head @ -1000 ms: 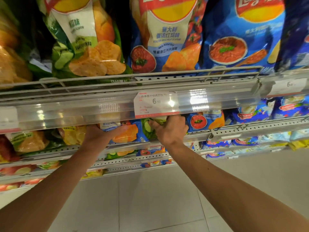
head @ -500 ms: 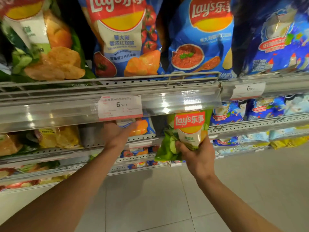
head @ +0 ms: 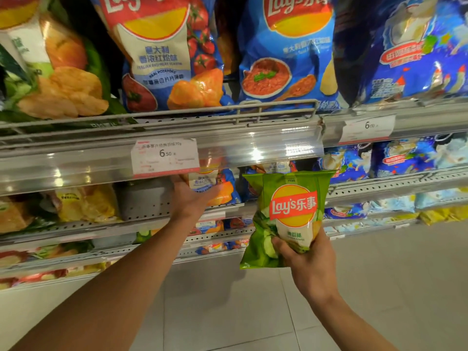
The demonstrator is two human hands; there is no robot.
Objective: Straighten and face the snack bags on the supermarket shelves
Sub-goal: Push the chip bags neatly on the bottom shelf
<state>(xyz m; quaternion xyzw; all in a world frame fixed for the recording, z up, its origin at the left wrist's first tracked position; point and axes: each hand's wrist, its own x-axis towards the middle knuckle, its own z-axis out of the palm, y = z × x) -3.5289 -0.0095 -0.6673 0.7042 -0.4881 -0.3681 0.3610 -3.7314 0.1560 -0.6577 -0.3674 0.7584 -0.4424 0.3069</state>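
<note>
- The right hand [head: 307, 262] grips the green Lay's bag [head: 286, 219] by its lower part, fingers closed around the bottom edge, and holds it upright in front of the shelves with its front toward the camera.
- One second ago this hand was deep under the price rail, and only a small green part of the bag showed there. Half a second ago the bag was already out, but still tilted and close to the rail. Now it hangs free in the air, fully clear of the second shelf [head: 228, 214].
- The left hand [head: 191, 198] stays on the second shelf, below the price tag [head: 164, 158] that reads 6.50. Its fingers are spread wide and lie flat against the blue tomato bag [head: 217, 186]; it presses this bag, it does not hold it.
- Compared with one second ago, the left hand keeps almost the same place, only the fingers are opened more.
- To the left of the left hand there is a bare grey stretch of shelf back [head: 144, 198], and beside it a yellow bag [head: 86, 203].
- On the top shelf the large bags [head: 162, 54] stand in a row, as in the earlier pictures; they look nearer only because the camera has moved.
</note>
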